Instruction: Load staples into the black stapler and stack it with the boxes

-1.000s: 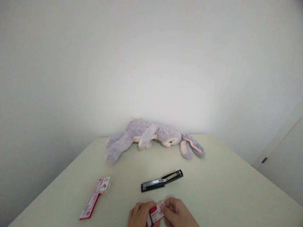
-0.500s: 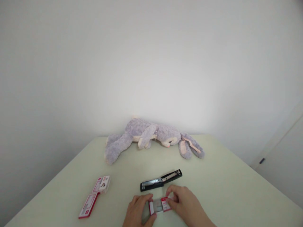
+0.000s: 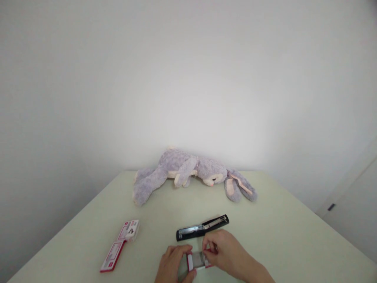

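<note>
A small red-and-white staple box (image 3: pixel 198 260) lies low in the picture with grey contents showing at its top. My left hand (image 3: pixel 173 262) grips its left end, fingers along the far side and thumb along the near side. Over the right end, my right hand (image 3: pixel 219 251) has thumb and index finger pinched together. Those fingertips cover the box's red end, and whatever they pinch is too small to make out. Just beyond both hands rests a black stapler (image 3: pixel 203 228), folded wide open with its metal channel facing up.
Left of my hands lie two more red-and-white boxes, one flat (image 3: pixel 112 255) and one thicker (image 3: pixel 129 230), touching at their corners. A lilac plush rabbit (image 3: pixel 179 167) lies on its side along the wall at the back of the pale table (image 3: pixel 265 220).
My right fingers have moved inward over the box's right end, and its red-and-white printed part is now mostly covered. The whole view has shifted slightly. My left hand keeps its grip.
</note>
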### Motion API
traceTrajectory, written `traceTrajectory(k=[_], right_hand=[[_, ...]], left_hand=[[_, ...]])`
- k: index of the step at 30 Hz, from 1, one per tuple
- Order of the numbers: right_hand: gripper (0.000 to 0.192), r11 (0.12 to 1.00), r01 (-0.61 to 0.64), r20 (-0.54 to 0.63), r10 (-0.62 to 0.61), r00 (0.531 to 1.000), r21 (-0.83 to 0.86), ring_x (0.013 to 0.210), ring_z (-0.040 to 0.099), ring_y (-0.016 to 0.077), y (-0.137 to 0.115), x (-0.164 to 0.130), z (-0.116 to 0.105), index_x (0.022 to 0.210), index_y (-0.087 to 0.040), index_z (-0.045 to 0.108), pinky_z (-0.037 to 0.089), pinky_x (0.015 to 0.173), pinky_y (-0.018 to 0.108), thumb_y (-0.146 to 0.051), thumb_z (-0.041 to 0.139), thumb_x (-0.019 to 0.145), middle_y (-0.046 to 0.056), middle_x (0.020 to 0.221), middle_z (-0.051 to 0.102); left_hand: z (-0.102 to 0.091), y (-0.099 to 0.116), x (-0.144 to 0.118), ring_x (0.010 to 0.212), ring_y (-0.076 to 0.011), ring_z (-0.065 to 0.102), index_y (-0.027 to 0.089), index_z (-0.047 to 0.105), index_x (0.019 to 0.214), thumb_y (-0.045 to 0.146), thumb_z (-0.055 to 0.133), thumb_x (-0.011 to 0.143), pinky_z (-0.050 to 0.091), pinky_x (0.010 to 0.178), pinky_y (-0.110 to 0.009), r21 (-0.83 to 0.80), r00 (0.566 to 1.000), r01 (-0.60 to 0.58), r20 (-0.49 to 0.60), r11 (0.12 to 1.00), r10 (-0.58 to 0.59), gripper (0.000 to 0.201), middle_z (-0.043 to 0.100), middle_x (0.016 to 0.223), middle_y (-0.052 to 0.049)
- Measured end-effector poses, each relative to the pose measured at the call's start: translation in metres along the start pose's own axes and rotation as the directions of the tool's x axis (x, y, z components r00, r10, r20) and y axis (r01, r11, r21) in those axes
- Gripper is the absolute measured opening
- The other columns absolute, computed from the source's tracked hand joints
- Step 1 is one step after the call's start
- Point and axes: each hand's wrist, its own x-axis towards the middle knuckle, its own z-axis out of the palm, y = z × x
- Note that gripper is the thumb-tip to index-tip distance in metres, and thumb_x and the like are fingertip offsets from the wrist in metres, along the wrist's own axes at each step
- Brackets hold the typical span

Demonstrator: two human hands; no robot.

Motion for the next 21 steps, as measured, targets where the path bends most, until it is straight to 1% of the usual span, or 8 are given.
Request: traceTrajectory(k=[4, 6, 8, 12, 14, 16, 18, 21], right_hand=[[0.022, 0.984, -0.078, -0.041, 0.085, 0.996, 0.158, 0.062, 0.058, 0.0132, 0.026, -0.024, -0.004, 0.098, -0.024, 0.076, 0.037, 0.061, 0.022, -0.022, 0.06, 0.082, -0.005, 0.067, 0.065], [0.035, 0.972, -0.115, -0.042, 0.126, 0.991, 0.206, 0.063, 0.058, 0.0141, 0.036, -0.033, -0.005, 0.114, -0.025, 0.073, 0.038, 0.063, 0.023, -0.025, 0.065, 0.08, -0.005, 0.071, 0.065], [0.042, 0.969, -0.118, -0.023, 0.126, 0.992, 0.217, 0.067, 0.059, 0.0146, 0.041, -0.039, -0.005, 0.117, -0.026, 0.073, 0.04, 0.064, 0.023, -0.024, 0.07, 0.075, -0.004, 0.077, 0.066], [0.023, 0.981, -0.065, 0.003, 0.066, 0.998, 0.181, 0.07, 0.059, 0.0143, 0.033, -0.04, -0.003, 0.093, -0.026, 0.078, 0.038, 0.064, 0.022, -0.02, 0.069, 0.072, -0.003, 0.08, 0.066], [0.023, 0.985, -0.065, 0.017, 0.063, 0.998, 0.158, 0.069, 0.058, 0.014, 0.026, -0.038, 0.0, 0.091, -0.026, 0.078, 0.037, 0.063, 0.022, -0.019, 0.071, 0.071, -0.004, 0.079, 0.065], [0.033, 0.988, -0.081, 0.01, 0.081, 0.997, 0.128, 0.072, 0.06, 0.015, 0.019, -0.035, 0.003, 0.1, -0.028, 0.077, 0.038, 0.066, 0.022, -0.021, 0.076, 0.068, -0.003, 0.084, 0.068], [0.049, 0.989, -0.097, -0.025, 0.1, 0.995, 0.114, 0.077, 0.061, 0.016, 0.013, -0.031, 0.006, 0.114, -0.031, 0.074, 0.039, 0.069, 0.022, -0.026, 0.081, 0.066, -0.003, 0.092, 0.07], [0.043, 0.992, -0.087, -0.056, 0.093, 0.994, 0.095, 0.077, 0.062, 0.0145, 0.004, -0.023, 0.012, 0.111, -0.036, 0.075, 0.038, 0.069, 0.022, -0.029, 0.083, 0.069, -0.004, 0.094, 0.07]], left_hand=[[0.0, -0.002, -0.002, 0.109, -0.0266, 0.065, 0.027, 0.071, 0.12, 0.026, 0.074, 0.073, 0.053, 0.099, -0.04, 0.001, 0.995, -0.053, -0.084, 0.999, 0.053, 0.047, 0.073, 0.117, -0.007], [0.001, -0.004, -0.003, 0.101, -0.0248, 0.066, 0.027, 0.073, 0.114, 0.035, 0.07, 0.081, 0.055, 0.093, -0.038, -0.008, 0.985, -0.044, -0.168, 0.999, 0.042, 0.034, 0.074, 0.107, -0.007], [0.003, -0.003, -0.003, 0.09, -0.0224, 0.067, 0.028, 0.074, 0.108, 0.043, 0.059, 0.091, 0.055, 0.087, -0.035, -0.021, 0.977, 0.005, -0.211, 1.0, -0.009, 0.027, 0.075, 0.095, -0.005], [0.014, 0.006, -0.002, 0.087, -0.0224, 0.069, 0.031, 0.075, 0.102, 0.043, 0.054, 0.094, 0.052, 0.082, -0.034, 0.048, 0.985, 0.062, -0.163, 0.997, -0.054, 0.026, 0.078, 0.092, -0.002], [0.021, 0.01, -0.002, 0.086, -0.0222, 0.069, 0.032, 0.075, 0.104, 0.042, 0.055, 0.093, 0.051, 0.08, -0.034, 0.062, 0.987, 0.06, -0.152, 0.996, -0.05, 0.025, 0.078, 0.089, -0.001], [0.021, 0.009, -0.001, 0.076, -0.0202, 0.068, 0.029, 0.074, 0.105, 0.041, 0.05, 0.095, 0.051, 0.077, -0.033, 0.029, 0.983, 0.075, -0.171, 0.997, -0.069, 0.029, 0.075, 0.082, -0.002], [0.013, 0.004, 0.001, 0.073, -0.0194, 0.065, 0.025, 0.072, 0.106, 0.04, 0.043, 0.098, 0.051, 0.077, -0.033, 0.012, 0.966, 0.121, -0.233, 0.993, -0.114, 0.034, 0.072, 0.081, -0.003], [-0.01, -0.002, 0.012, 0.1, -0.0236, 0.064, 0.023, 0.067, 0.12, 0.039, 0.049, 0.096, 0.048, 0.092, -0.039, 0.088, 0.935, 0.171, -0.33, 0.981, -0.133, 0.035, 0.071, 0.108, -0.008]])
